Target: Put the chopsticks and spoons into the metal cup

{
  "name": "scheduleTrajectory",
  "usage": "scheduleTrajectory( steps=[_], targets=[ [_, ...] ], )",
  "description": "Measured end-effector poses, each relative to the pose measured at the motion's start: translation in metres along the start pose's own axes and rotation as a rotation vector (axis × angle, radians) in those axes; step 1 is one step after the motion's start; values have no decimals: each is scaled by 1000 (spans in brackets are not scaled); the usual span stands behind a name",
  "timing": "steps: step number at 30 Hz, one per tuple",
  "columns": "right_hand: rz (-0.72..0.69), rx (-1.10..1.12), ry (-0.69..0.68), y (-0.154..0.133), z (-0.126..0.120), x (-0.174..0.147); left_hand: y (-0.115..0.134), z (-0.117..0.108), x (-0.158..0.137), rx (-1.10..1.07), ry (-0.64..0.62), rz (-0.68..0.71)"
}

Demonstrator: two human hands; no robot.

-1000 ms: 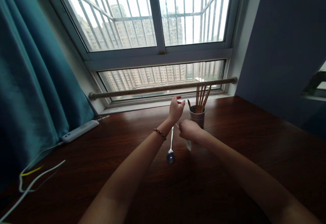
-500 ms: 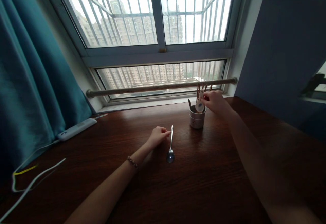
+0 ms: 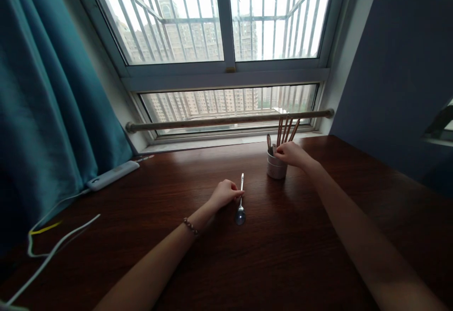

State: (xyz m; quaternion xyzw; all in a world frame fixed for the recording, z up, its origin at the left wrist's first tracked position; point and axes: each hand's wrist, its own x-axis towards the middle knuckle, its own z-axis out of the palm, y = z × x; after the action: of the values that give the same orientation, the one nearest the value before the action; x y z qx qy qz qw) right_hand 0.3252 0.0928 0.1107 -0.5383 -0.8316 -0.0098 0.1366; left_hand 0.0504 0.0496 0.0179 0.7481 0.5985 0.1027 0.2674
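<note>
A small pale cylindrical utensil cup [image 3: 276,168] is seen standing upright on the dark brown wooden surface [image 3: 283,254], close to the window sill, and it serves here as the landmark. Several thin wooden chopsticks [image 3: 287,130] are held in the cup, fanned out and leaning toward the window, with a dark spoon-like handle [image 3: 269,142] beside them at the cup's left rim. The right hand [image 3: 293,153] is laid over the cup's right rim with its fingers curled at the base of the chopsticks; whether anything is pinched cannot be told. A silver metal spoon [image 3: 241,202] is found lying flat on the surface, to the left of the cup and nearer the person, its bowl pointed toward the person. The left hand [image 3: 225,193] is rested just left of the spoon, loosely curled, its fingertips touching the handle. A white power strip [image 3: 113,175] with trailing white cables [image 3: 53,249] is placed far left of the cup, beside a teal curtain [image 3: 46,113].
</note>
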Motion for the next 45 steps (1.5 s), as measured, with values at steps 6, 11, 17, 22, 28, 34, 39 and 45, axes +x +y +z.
scheduleTrajectory(
  steps=[6, 11, 17, 22, 28, 34, 39, 45],
  targets=[
    [-18, 12, -83, 0, 1, 3, 0, 3, -1, 55, 27, 0],
    [-57, 42, -115, -4, -4, 2, 0, 3, -2, 81, 15, -21],
    [-79, 80, -118, -1, -5, 0, 2, 2, -2, 60, 2, -36],
    [-63, 108, -88, 3, -7, -1, 2, 2, -1, -3, 14, -52],
    [-4, 197, 117, -23, -23, -6, 12, -5, -3, -242, -34, 9],
    [166, 571, 38, -64, -11, -6, 42, -22, -25, -611, -12, 224],
    [83, 878, -2, -81, -1, -7, 61, -24, -45, -791, -58, 365],
    [64, 844, 372, -84, -26, -17, 64, -20, -44, -901, 55, 387]
  ],
)
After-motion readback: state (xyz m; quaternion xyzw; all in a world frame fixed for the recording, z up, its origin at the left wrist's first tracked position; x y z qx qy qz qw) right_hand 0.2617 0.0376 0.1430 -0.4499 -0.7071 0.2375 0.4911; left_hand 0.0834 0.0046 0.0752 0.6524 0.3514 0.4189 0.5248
